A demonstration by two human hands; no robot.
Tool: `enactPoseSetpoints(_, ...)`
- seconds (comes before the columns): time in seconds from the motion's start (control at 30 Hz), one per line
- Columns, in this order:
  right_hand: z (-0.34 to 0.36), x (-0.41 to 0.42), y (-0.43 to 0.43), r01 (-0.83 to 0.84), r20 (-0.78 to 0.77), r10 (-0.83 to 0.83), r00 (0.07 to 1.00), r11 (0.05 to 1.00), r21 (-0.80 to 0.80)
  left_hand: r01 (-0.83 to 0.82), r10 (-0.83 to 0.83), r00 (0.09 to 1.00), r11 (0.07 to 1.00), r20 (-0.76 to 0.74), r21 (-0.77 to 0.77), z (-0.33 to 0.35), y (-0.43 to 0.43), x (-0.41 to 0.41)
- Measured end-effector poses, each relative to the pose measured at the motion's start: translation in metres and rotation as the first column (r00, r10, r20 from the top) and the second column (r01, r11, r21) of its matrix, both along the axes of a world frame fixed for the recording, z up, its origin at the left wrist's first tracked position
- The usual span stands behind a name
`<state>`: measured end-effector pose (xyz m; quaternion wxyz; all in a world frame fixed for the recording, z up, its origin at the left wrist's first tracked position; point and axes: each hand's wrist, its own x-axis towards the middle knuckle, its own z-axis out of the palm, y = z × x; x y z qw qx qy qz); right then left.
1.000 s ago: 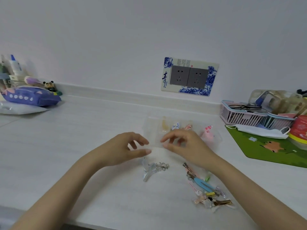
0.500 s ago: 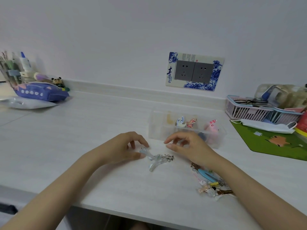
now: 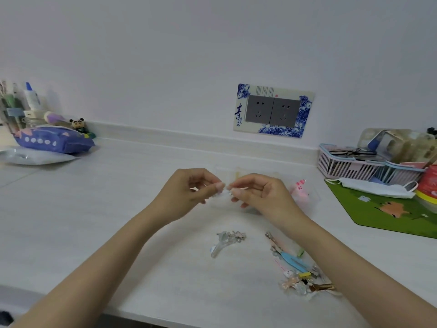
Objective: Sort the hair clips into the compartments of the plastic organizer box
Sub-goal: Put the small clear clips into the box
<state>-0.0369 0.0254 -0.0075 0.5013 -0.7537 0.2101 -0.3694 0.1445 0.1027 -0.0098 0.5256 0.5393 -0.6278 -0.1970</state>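
My left hand (image 3: 186, 192) and my right hand (image 3: 262, 195) meet fingertip to fingertip above the table, both pinching a small clear hair clip (image 3: 223, 191). Behind them lies the clear plastic organizer box (image 3: 312, 200), mostly hidden by my hands; a pink clip (image 3: 300, 188) shows in its right compartment. On the table in front lie a clear and silver pair of clips (image 3: 225, 240) and a pile of several coloured clips (image 3: 298, 268) under my right forearm.
A green mat (image 3: 390, 209) with a white face mask (image 3: 373, 187) lies at the right, behind it pink baskets (image 3: 347, 162). A purple pouch (image 3: 52, 139) and bottles stand at the far left. The table's front edge runs close below my forearms.
Both hands have risen from the table, holding a small clear clip between them in front of the box. The clear and silver clips stay on the table.
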Motion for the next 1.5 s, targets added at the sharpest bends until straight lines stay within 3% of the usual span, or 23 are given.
enactPoseSetpoints(0.17, 0.014, -0.004, -0.013, 0.085, 0.094, -0.097, 0.991, 0.988, 0.125, -0.055, 0.048, 0.992, 0.996, -0.118, -0.064, 0.006, -0.023, -0.016)
enactPoseSetpoints(0.27, 0.027, -0.008, -0.032, 0.222, 0.117, -0.232, 0.966, 0.970, 0.096, -0.157, 0.158, 0.987, 0.982, -0.004, -0.103, -0.003, -0.037, -0.014)
enactPoseSetpoints(0.37, 0.036, -0.009, -0.059, 0.340, -0.013, -0.340, 0.940, 0.940, 0.012, -0.264, 0.272, 0.956, 0.961, 0.105, -0.084, -0.019, -0.040, -0.005)
enactPoseSetpoints(0.57, 0.030, 0.010, -0.077, 0.288, -0.258, -0.282, 0.924, 0.957, -0.014, -0.249, 0.246, 0.952, 0.968, 0.184, -0.007, -0.031, -0.040, 0.003)
enactPoseSetpoints(0.83, 0.033, 0.028, -0.080, 0.320, -0.235, -0.296, 0.926, 0.944, 0.074, -0.247, 0.245, 0.954, 0.969, 0.175, -0.011, -0.030, -0.039, 0.003)
enactPoseSetpoints(0.9, 0.031, 0.029, -0.081, 0.291, -0.293, -0.251, 0.923, 0.952, 0.100, -0.249, 0.246, 0.955, 0.969, 0.168, -0.007, -0.029, -0.038, 0.004)
enactPoseSetpoints(0.97, 0.026, 0.029, -0.081, 0.260, -0.370, -0.228, 0.901, 0.965, 0.038, -0.248, 0.245, 0.956, 0.969, 0.163, -0.005, -0.029, -0.037, 0.005)
enactPoseSetpoints(1.07, 0.019, 0.027, -0.081, 0.250, -0.399, -0.308, 0.864, 0.949, -0.192, -0.243, 0.242, 0.959, 0.970, 0.147, -0.010, -0.027, -0.032, 0.005)
enactPoseSetpoints(1.23, 0.020, 0.014, -0.064, 0.260, -0.272, -0.347, 0.897, 0.914, -0.311, -0.071, 0.056, 0.982, 0.995, 0.182, 0.076, -0.010, -0.014, 0.003)
enactPoseSetpoints(1.33, 0.018, -0.002, -0.043, 0.199, -0.218, -0.279, 0.935, 0.923, -0.329, 0.049, -0.118, 0.959, 0.964, 0.258, 0.260, -0.003, -0.005, 0.001)
enactPoseSetpoints(1.5, -0.005, -0.022, -0.022, 0.048, -0.243, -0.122, 0.962, 0.956, -0.290, 0.034, -0.257, 0.880, 0.873, 0.400, 0.487, -0.009, -0.005, -0.004)
